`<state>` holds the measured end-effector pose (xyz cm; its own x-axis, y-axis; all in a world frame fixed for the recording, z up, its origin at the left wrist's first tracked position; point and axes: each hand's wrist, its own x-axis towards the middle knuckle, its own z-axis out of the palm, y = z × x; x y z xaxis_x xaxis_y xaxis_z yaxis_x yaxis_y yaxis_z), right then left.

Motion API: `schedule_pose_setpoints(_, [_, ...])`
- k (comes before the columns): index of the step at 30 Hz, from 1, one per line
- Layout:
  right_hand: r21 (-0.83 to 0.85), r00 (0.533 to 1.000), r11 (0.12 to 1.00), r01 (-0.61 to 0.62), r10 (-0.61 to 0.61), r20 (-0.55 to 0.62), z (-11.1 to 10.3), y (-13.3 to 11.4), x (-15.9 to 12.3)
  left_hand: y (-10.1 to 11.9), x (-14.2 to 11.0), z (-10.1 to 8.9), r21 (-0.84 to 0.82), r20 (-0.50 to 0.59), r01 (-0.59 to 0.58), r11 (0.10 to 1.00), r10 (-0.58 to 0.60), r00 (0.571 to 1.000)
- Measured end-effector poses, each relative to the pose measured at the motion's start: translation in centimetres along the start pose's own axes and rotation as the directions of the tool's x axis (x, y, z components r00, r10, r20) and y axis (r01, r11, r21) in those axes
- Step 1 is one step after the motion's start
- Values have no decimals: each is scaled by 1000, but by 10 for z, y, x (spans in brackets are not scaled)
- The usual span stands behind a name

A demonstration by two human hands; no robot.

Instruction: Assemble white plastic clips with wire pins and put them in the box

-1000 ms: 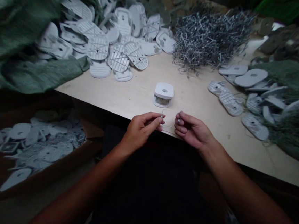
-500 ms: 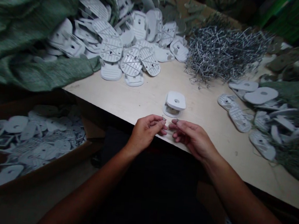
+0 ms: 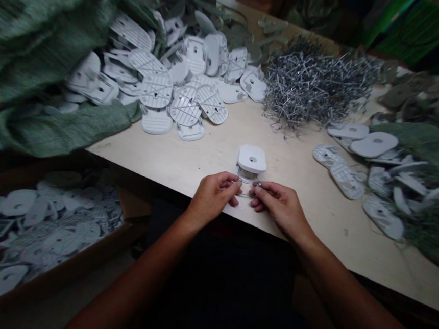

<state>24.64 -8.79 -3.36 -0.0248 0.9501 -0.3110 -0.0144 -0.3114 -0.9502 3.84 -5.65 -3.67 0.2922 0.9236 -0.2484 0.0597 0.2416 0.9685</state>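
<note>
My left hand [image 3: 217,194] and my right hand [image 3: 275,202] are close together near the table's front edge, each with thumb and fingers pinched. Between them they hold a thin bent metal wire [image 3: 245,195], one end in each hand; the fingertips cover parts of it. Just beyond the fingertips stands a white plastic piece [image 3: 252,159], its rounded top plate with a small centre hole raised over a lower part. The wire reaches close to its near side; whether they touch I cannot tell.
A heap of bent wires [image 3: 314,86] lies at the back. White plastic plates [image 3: 186,105] spill from a green woven sack [image 3: 59,68] at the left. More plastic pieces [image 3: 344,180] lie at the right. A cardboard box [image 3: 135,206] of white parts stands below left.
Both hands have moved closer to the white plastic piece, bringing the wire up to its near side. The view has shifted slightly, so the table's contents appear lower.
</note>
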Motion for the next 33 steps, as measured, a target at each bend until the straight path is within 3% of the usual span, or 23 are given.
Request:
schedule_pose_setpoints(12, [98, 991, 986, -133, 134, -3, 3, -2, 7, 8, 12, -9, 13, 78, 93, 996, -94, 992])
schedule_pose_setpoints(18, [196, 969, 957, -214, 233, -79, 9, -15, 8, 13, 19, -15, -32, 125, 127, 991, -122, 985])
schedule_pose_setpoints(23, [274, 956, 941, -198, 247, -156, 20, -23, 10, 16, 27, -17, 42, 34, 42, 998, -44, 998])
schedule_pose_setpoints(28, [380, 964, 912, -151, 222, -149, 27, -20, 16, 23, 37, -23, 207, -29, -53, 977, 60, 998])
schedule_pose_setpoints(30, [419, 965, 894, -159, 231, -126, 27, -20, 15, 28, 40, -27, 295, -21, -116, 948, 127, 992])
schedule_pose_setpoints(33, [467, 965, 862, -196, 254, -63, 25, -21, 10, 34, 41, -31, 409, 91, -258, 875, 242, 966])
